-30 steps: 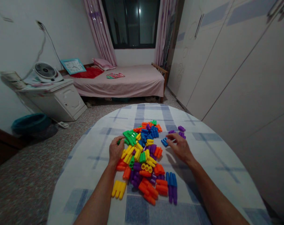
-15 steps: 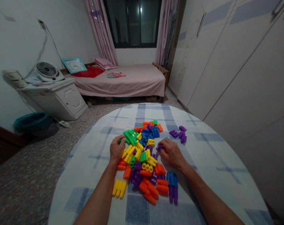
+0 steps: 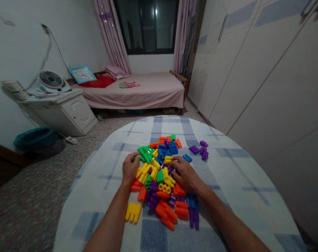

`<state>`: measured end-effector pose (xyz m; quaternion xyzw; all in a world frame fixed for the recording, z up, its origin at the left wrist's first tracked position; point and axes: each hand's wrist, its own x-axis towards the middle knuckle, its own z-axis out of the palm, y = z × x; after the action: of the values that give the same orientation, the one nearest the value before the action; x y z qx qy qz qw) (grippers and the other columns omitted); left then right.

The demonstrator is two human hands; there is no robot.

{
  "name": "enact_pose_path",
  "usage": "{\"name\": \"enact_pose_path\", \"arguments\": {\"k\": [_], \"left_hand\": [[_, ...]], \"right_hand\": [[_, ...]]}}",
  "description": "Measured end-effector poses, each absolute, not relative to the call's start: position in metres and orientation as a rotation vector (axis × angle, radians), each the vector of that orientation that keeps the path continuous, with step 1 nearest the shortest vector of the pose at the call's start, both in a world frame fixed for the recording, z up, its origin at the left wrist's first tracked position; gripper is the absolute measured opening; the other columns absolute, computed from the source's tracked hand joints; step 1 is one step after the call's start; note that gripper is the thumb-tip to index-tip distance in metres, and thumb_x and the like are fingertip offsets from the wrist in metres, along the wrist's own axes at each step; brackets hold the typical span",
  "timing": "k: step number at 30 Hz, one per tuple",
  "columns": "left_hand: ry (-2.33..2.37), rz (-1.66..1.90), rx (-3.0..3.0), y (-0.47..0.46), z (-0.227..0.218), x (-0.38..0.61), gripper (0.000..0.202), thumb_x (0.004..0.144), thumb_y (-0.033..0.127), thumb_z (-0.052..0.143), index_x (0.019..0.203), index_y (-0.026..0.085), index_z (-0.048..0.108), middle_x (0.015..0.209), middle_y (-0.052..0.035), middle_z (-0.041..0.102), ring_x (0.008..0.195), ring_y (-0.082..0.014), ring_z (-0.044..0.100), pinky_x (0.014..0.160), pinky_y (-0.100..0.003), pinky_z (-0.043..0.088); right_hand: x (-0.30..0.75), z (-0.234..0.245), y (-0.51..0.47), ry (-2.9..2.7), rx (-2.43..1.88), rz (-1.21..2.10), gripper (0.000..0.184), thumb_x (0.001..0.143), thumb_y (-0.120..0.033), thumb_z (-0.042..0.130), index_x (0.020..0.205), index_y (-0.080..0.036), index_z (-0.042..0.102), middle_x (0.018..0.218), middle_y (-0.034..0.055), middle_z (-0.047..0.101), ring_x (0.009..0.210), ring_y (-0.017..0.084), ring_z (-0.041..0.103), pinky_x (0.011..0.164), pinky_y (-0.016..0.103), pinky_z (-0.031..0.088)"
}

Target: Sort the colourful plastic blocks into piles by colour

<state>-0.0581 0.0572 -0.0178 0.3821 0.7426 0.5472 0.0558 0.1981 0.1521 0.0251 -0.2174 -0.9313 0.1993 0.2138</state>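
Note:
A pile of plastic tube-shaped building blocks in yellow, orange, green, blue and purple covers the middle of the table. At the pile's left side, my left hand point(image 3: 130, 168) is closed around a green block point(image 3: 133, 159), only a bit of which shows. Larger green blocks point(image 3: 146, 153) lie just beyond it. My right hand point(image 3: 184, 172) reaches over the pile's right side, fingers apart, at the purple blocks point(image 3: 171, 170) and beside a yellow block point(image 3: 168, 159). A blue block point(image 3: 187, 158) lies past its knuckles.
Several purple blocks point(image 3: 204, 153) lie apart at the right. A yellow block point(image 3: 133, 212) sits near my left forearm, and a joined blue-and-purple piece point(image 3: 194, 211) by my right forearm. A checked cloth covers the round table point(image 3: 96, 196). Beyond stand a bed point(image 3: 148, 94) and wardrobe point(image 3: 253, 87).
My right hand has moved left onto the pile, and the purple block at its fingers no longer shows there. The blue block behind it is uncovered. My left hand stays in place.

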Motion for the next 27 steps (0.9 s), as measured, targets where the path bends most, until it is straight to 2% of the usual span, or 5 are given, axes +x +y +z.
{"name": "enact_pose_path", "arguments": {"k": [6, 14, 17, 22, 27], "left_hand": [[2.258, 1.651, 1.155, 0.057, -0.018, -0.059, 0.031, 0.076, 0.038, 0.049, 0.088, 0.018, 0.069, 0.095, -0.0073, 0.069, 0.093, -0.022, 0.062, 0.091, -0.037, 0.045], [2.262, 1.632, 1.146, 0.057, -0.016, -0.057, 0.031, 0.076, 0.039, 0.05, 0.088, 0.018, 0.069, 0.096, -0.0071, 0.069, 0.095, -0.022, 0.062, 0.092, -0.036, 0.045], [2.268, 1.628, 1.14, 0.057, -0.016, -0.058, 0.03, 0.076, 0.039, 0.05, 0.088, 0.018, 0.069, 0.096, -0.007, 0.069, 0.095, -0.0221, 0.062, 0.092, -0.037, 0.045], [2.256, 1.658, 1.146, 0.057, -0.017, -0.058, 0.029, 0.076, 0.038, 0.051, 0.087, 0.019, 0.069, 0.094, -0.0059, 0.07, 0.093, -0.0213, 0.063, 0.09, -0.036, 0.047], [2.249, 1.665, 1.149, 0.057, -0.018, -0.059, 0.028, 0.075, 0.038, 0.052, 0.087, 0.019, 0.069, 0.095, -0.0059, 0.07, 0.094, -0.0211, 0.062, 0.092, -0.035, 0.046]], "right_hand": [[0.198, 0.021, 0.157, -2.643, -0.552, 0.455, 0.041, 0.077, -0.001, 0.052, 0.11, -0.024, 0.06, 0.121, 0.0066, 0.053, 0.106, 0.019, 0.055, 0.091, 0.034, 0.045], [0.198, 0.018, 0.161, -2.498, -0.59, 0.552, 0.02, 0.086, -0.012, 0.05, 0.1, -0.019, 0.063, 0.098, 0.0071, 0.059, 0.092, 0.018, 0.057, 0.084, 0.033, 0.048], [0.202, 0.026, 0.164, -2.277, -0.647, 0.751, 0.017, 0.089, -0.021, 0.049, 0.099, -0.02, 0.063, 0.096, 0.0061, 0.061, 0.092, 0.018, 0.058, 0.084, 0.033, 0.048], [0.211, 0.032, 0.182, -1.788, -0.926, 1.127, 0.032, 0.086, -0.046, 0.051, 0.099, -0.019, 0.063, 0.081, 0.002, 0.064, 0.066, 0.015, 0.058, 0.061, 0.028, 0.049], [0.242, 0.027, 0.219, -1.637, -1.109, 0.75, 0.039, 0.081, -0.05, 0.052, 0.098, -0.017, 0.064, 0.093, 0.0077, 0.066, 0.079, 0.019, 0.06, 0.074, 0.036, 0.049]]}}
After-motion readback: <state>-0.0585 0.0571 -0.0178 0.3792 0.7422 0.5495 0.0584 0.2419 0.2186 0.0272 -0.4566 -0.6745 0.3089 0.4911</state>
